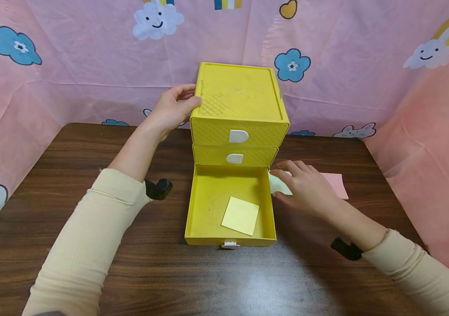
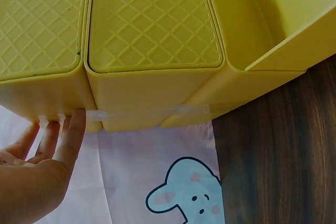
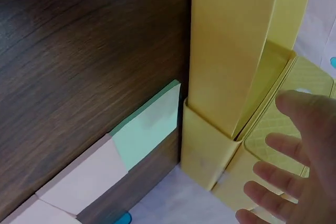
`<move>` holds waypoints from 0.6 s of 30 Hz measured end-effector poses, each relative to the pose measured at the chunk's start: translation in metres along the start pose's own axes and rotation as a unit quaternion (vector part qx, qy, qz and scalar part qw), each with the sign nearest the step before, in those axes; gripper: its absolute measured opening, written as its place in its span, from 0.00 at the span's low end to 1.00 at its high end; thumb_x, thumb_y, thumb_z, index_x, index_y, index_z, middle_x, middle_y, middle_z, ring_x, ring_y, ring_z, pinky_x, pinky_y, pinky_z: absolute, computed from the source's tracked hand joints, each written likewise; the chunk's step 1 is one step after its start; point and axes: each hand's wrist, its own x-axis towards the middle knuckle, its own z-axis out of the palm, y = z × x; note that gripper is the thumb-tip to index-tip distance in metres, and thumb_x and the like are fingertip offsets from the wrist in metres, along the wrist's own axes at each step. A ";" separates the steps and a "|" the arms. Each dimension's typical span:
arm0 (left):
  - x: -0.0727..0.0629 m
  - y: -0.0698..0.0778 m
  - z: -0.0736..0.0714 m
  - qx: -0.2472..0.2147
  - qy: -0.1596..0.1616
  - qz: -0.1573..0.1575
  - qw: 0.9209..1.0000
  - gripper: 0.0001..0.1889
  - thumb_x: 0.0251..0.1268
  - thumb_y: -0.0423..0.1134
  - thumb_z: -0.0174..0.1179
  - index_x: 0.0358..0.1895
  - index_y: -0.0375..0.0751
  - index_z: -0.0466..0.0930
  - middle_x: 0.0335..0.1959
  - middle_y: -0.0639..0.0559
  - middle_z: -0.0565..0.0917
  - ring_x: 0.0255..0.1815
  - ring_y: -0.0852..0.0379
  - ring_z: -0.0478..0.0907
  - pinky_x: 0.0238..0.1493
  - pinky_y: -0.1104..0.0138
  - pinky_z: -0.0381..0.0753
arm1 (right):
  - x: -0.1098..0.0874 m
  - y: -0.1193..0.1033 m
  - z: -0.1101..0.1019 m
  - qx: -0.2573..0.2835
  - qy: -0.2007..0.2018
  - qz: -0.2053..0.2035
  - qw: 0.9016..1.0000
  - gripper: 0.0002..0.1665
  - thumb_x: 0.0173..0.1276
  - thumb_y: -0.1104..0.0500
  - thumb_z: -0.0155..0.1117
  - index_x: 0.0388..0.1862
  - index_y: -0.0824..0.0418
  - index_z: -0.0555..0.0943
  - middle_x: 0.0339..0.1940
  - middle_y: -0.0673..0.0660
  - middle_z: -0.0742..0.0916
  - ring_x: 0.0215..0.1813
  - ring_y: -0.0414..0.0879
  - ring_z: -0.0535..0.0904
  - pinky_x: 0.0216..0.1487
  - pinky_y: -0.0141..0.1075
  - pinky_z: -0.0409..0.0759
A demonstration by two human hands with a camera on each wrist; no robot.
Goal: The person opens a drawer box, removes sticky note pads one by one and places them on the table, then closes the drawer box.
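A yellow three-drawer cabinet (image 1: 244, 94) stands on the table with its bottom drawer (image 1: 214, 184) pulled out. Inside that drawer lies a pale yellow sticky note pad (image 1: 241, 216). My left hand (image 1: 173, 109) rests against the cabinet's upper left side, thumb at the top edge; the left wrist view shows its fingers (image 2: 73, 137) extended along the side wall. Just right of the drawer, my right hand (image 1: 311, 188) hovers with spread fingers, holding nothing. Below it on the table are a green sticky note pad (image 3: 149, 127) and pink sticky notes (image 3: 84, 177), partly covered by the hand in the head view.
The dark wooden table (image 1: 149, 272) carries all of this. A pink patterned cloth (image 1: 228, 39) hangs behind the cabinet and along both sides. White tabs mark the drawer fronts, including the upper one (image 1: 238, 136). Clear tape (image 2: 184, 109) runs along the cabinet's side.
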 end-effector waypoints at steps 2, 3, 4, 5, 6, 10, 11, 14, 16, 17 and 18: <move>0.000 0.000 0.000 0.001 -0.001 0.000 1.000 0.28 0.65 0.45 0.52 0.69 0.49 0.60 0.66 0.50 0.63 0.59 0.56 0.68 0.53 0.65 0.75 | 0.001 -0.002 0.000 -0.006 -0.006 -0.008 1.000 0.30 0.54 0.47 0.68 0.55 0.57 0.77 0.52 0.58 0.78 0.50 0.55 0.74 0.45 0.48 0.76; 0.000 0.000 0.000 0.001 -0.001 0.001 1.000 0.28 0.65 0.45 0.52 0.69 0.49 0.60 0.66 0.50 0.63 0.59 0.56 0.68 0.53 0.65 0.75 | 0.002 -0.004 0.000 -0.009 -0.007 -0.014 1.000 0.30 0.54 0.47 0.68 0.55 0.57 0.77 0.51 0.58 0.78 0.50 0.55 0.74 0.45 0.48 0.77; 0.000 0.000 0.000 0.001 -0.001 0.000 1.000 0.28 0.65 0.45 0.52 0.69 0.49 0.59 0.66 0.50 0.63 0.59 0.56 0.68 0.53 0.64 0.75 | 0.003 -0.005 -0.001 -0.012 -0.009 -0.019 1.000 0.30 0.55 0.47 0.68 0.55 0.57 0.77 0.51 0.58 0.78 0.50 0.55 0.74 0.44 0.48 0.77; 0.000 0.000 0.000 0.002 -0.001 0.000 1.000 0.28 0.66 0.45 0.52 0.69 0.49 0.59 0.66 0.50 0.63 0.59 0.56 0.68 0.53 0.64 0.75 | 0.003 -0.006 -0.001 -0.015 -0.011 -0.024 1.000 0.30 0.55 0.47 0.68 0.55 0.57 0.77 0.51 0.59 0.78 0.50 0.55 0.74 0.45 0.48 0.77; -0.001 0.000 0.000 0.002 -0.001 0.000 1.000 0.28 0.66 0.45 0.52 0.69 0.49 0.59 0.66 0.50 0.63 0.59 0.56 0.67 0.53 0.64 0.75 | 0.004 -0.007 -0.001 -0.019 -0.013 -0.029 0.999 0.29 0.54 0.47 0.68 0.54 0.58 0.77 0.51 0.60 0.78 0.50 0.56 0.74 0.45 0.48 0.77; -0.001 0.000 0.000 0.004 0.000 0.000 1.000 0.28 0.66 0.45 0.52 0.69 0.49 0.59 0.66 0.49 0.62 0.59 0.56 0.67 0.53 0.65 0.74 | 0.008 -0.013 -0.003 -0.034 -0.025 -0.047 0.998 0.29 0.54 0.46 0.67 0.53 0.58 0.77 0.50 0.61 0.79 0.50 0.57 0.74 0.47 0.48 0.76; -0.001 0.000 0.000 0.003 0.000 0.000 1.000 0.28 0.66 0.45 0.52 0.69 0.49 0.59 0.66 0.49 0.62 0.59 0.56 0.67 0.53 0.65 0.74 | 0.009 -0.014 -0.003 -0.036 -0.028 -0.050 0.998 0.30 0.54 0.46 0.68 0.53 0.58 0.77 0.50 0.61 0.79 0.50 0.57 0.74 0.48 0.48 0.76; -0.001 0.000 0.000 0.003 0.000 0.001 1.000 0.28 0.66 0.45 0.52 0.69 0.49 0.60 0.66 0.50 0.62 0.59 0.56 0.68 0.53 0.65 0.74 | 0.012 -0.018 -0.004 -0.044 -0.034 -0.060 0.997 0.30 0.53 0.45 0.68 0.52 0.58 0.77 0.47 0.60 0.79 0.48 0.56 0.75 0.48 0.48 0.76; -0.001 0.000 0.000 0.004 0.001 0.000 1.000 0.28 0.66 0.46 0.52 0.69 0.49 0.60 0.66 0.50 0.62 0.59 0.56 0.68 0.53 0.65 0.75 | 0.014 -0.020 -0.004 -0.048 -0.034 -0.068 0.996 0.30 0.53 0.44 0.68 0.52 0.58 0.77 0.45 0.59 0.79 0.46 0.55 0.75 0.48 0.47 0.76; -0.001 0.000 0.000 0.004 0.001 0.000 1.000 0.28 0.66 0.46 0.52 0.69 0.49 0.60 0.66 0.50 0.63 0.58 0.56 0.68 0.53 0.65 0.75 | 0.015 -0.021 -0.003 -0.049 -0.034 -0.071 0.996 0.30 0.52 0.44 0.68 0.51 0.58 0.77 0.44 0.59 0.79 0.46 0.55 0.75 0.47 0.46 0.76; -0.001 0.000 0.001 0.003 0.000 0.000 1.000 0.28 0.66 0.46 0.52 0.69 0.50 0.60 0.66 0.50 0.62 0.59 0.56 0.68 0.53 0.66 0.75 | 0.016 -0.022 -0.003 -0.051 -0.034 -0.076 0.995 0.30 0.52 0.44 0.68 0.52 0.57 0.78 0.43 0.59 0.79 0.45 0.55 0.75 0.47 0.46 0.76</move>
